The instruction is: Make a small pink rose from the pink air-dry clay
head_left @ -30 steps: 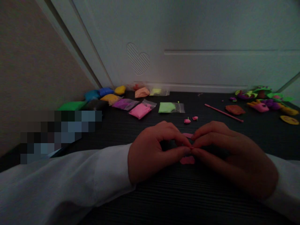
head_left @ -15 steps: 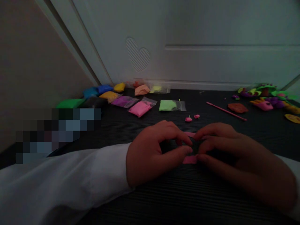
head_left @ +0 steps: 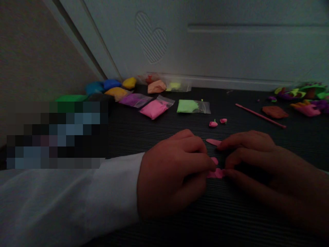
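Low over the dark table, my left hand (head_left: 177, 171) has its fingers curled, their tips at the left part of a flat pink clay strip (head_left: 218, 173). Its thumb is mostly hidden beneath the fingers. My right hand (head_left: 264, 171) pinches the right end of this strip between thumb and a finger, while another fingertip touches a second pink clay strip (head_left: 212, 141) farther back. A small rounded pink clay piece (head_left: 215, 160) shows beside the left fingertips. Behind the hands lie two little pink clay rosebuds (head_left: 213, 124) with green bits.
Bags of coloured clay, among them pink (head_left: 154, 108), light green (head_left: 189, 106) and purple (head_left: 132, 99), line the back left. A thin pink stick (head_left: 259, 116) and a reddish-brown clay lump (head_left: 275, 112) lie right. Colourful clay figures (head_left: 307, 108) stand at far right, before a white panel (head_left: 231, 51).
My hands were together at a small pink piece, then parted. My left fingers have since curled down to the near strip, and my right hand has shifted right. The view has tilted downward.
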`<move>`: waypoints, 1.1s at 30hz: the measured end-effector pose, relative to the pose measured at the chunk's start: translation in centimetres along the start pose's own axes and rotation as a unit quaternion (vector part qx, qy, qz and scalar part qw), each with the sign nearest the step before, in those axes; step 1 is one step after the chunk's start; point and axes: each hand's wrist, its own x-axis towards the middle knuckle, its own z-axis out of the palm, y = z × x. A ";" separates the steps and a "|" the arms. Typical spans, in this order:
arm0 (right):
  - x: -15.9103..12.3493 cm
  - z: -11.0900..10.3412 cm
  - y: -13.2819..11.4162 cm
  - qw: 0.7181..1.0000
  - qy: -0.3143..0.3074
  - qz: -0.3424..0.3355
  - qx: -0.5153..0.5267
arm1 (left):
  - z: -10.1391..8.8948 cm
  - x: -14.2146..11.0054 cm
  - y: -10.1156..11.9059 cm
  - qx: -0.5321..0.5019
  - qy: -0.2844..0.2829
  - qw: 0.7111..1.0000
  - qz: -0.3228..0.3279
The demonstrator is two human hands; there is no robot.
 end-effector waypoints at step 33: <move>0.0 0.0 -0.1 1.000 0.005 0.000 -0.015 | 0.1 0.2 0.0 0.020 -0.015 1.000 0.018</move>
